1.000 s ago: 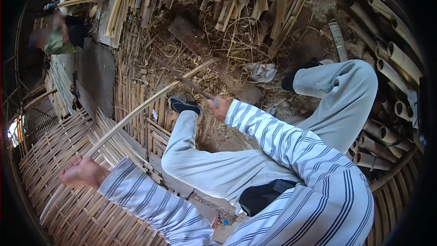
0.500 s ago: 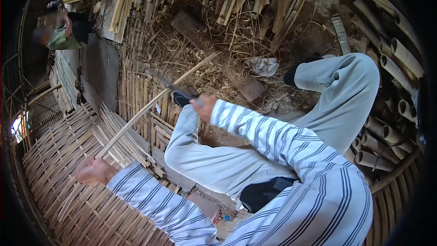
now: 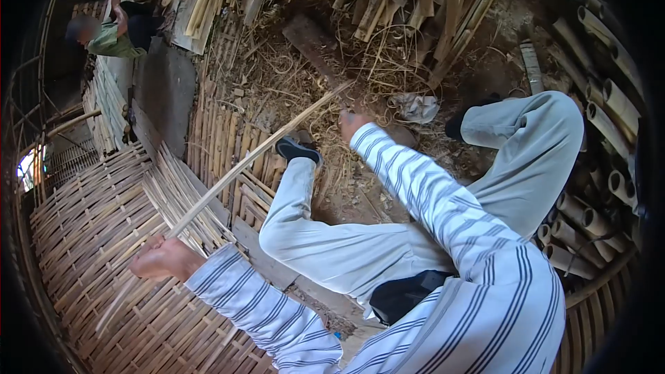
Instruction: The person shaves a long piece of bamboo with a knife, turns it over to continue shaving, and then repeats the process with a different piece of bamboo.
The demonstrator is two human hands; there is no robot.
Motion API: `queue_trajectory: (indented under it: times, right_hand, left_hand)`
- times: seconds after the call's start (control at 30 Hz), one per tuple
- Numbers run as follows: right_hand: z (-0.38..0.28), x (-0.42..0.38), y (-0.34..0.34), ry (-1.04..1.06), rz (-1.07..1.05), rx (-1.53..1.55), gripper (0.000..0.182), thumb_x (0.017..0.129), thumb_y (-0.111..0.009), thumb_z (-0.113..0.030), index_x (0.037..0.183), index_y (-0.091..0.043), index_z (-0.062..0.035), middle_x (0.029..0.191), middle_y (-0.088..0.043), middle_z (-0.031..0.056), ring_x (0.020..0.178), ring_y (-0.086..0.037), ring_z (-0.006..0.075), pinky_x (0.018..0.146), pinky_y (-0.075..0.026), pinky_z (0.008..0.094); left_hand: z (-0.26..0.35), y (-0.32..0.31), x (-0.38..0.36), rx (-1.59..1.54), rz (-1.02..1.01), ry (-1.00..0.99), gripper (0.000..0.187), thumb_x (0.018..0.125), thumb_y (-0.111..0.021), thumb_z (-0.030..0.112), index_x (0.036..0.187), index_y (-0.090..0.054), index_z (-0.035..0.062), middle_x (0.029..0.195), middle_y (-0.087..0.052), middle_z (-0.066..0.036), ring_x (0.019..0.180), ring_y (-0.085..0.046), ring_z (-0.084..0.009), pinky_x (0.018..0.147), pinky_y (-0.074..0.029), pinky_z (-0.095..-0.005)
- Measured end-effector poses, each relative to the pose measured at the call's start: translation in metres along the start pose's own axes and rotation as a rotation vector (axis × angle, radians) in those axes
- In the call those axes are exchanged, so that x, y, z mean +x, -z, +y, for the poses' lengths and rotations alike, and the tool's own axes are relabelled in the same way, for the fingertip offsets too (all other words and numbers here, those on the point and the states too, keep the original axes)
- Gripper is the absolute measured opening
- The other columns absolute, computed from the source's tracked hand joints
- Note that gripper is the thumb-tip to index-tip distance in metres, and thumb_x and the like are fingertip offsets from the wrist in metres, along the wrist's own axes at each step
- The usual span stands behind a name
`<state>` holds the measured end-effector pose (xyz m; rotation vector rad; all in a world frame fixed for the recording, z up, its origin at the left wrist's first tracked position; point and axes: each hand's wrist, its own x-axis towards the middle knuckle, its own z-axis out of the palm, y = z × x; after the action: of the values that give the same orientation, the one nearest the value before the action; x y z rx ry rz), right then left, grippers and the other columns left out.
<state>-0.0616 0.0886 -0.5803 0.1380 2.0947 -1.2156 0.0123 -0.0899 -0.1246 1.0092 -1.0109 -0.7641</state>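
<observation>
My left hand (image 3: pixel 165 257) is closed round the lower part of a long split bamboo strip (image 3: pixel 235 170), above a woven bamboo panel (image 3: pixel 90 235). The strip slants up to the right, and its tail sticks out beyond my fist. Close to the strip's far end is my right hand (image 3: pixel 352 126), fingers wrapped round the handle of a knife. Its blade showed plainly a moment ago; now it is barely visible near the strip tip. Bamboo shavings (image 3: pixel 277 100) litter the ground beneath.
Split bamboo pieces (image 3: pixel 422 0) are piled at the top. Bamboo tubes (image 3: pixel 620 104) stack along the right. My bent legs (image 3: pixel 346 246) lie between. A crumpled plastic piece (image 3: pixel 417 107) rests on the ground. Another person (image 3: pixel 114 38) sits at upper left.
My right hand has moved up and right along the strip toward its far end, with the knife. My left hand has shifted slightly right, still gripping the strip. The whole view has shifted a little.
</observation>
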Motion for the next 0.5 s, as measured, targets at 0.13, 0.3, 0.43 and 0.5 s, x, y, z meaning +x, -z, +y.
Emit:
queue_trajectory:
  times: [0.13,0.3,0.43,0.5]
  right_hand:
    - [-0.101,-0.103,0.042,0.163,-0.262,-0.058,0.06,0.09,-0.036,-0.055,0.104,-0.059,-0.0018,0.091,-0.062,0.0304,0.089,-0.061,0.0467,0.08,-0.049,0.0505]
    - [-0.039,-0.075,0.036,0.221,-0.17,0.019,0.05,0.092,-0.04,-0.049,0.091,-0.059,-0.0022,0.079,-0.063,0.0272,0.076,-0.062,0.043,0.072,-0.051,0.048]
    - [0.06,0.026,0.007,-0.325,0.139,-0.084,0.06,0.093,-0.036,-0.05,0.093,-0.064,0.0033,0.089,-0.062,0.0303,0.085,-0.061,0.044,0.079,-0.048,0.0481]
    - [0.024,-0.016,0.033,-0.098,-0.009,-0.059,0.059,0.094,-0.037,-0.048,0.094,-0.062,0.0045,0.089,-0.061,0.0317,0.085,-0.06,0.0456,0.078,-0.046,0.0511]
  left_hand:
    - [-0.018,0.018,0.035,0.305,-0.107,-0.142,0.012,0.072,-0.034,0.005,0.082,-0.028,0.0028,0.071,-0.031,-0.007,0.056,-0.031,-0.0172,0.061,-0.032,-0.037]
    - [0.016,-0.003,-0.033,0.027,0.002,-0.016,0.011,0.07,-0.034,0.005,0.063,-0.027,0.008,0.061,-0.034,-0.008,0.048,-0.033,-0.0175,0.049,-0.032,-0.0312]
    - [0.023,0.001,-0.036,-0.034,-0.145,-0.037,0.015,0.074,-0.031,0.008,0.064,-0.021,0.0133,0.056,-0.026,-0.002,0.048,-0.025,-0.0131,0.046,-0.022,-0.0309]
    - [0.028,-0.011,-0.038,-0.043,-0.211,-0.085,0.016,0.074,-0.031,0.008,0.065,-0.021,0.0139,0.057,-0.024,-0.002,0.048,-0.024,-0.0134,0.046,-0.022,-0.0309]
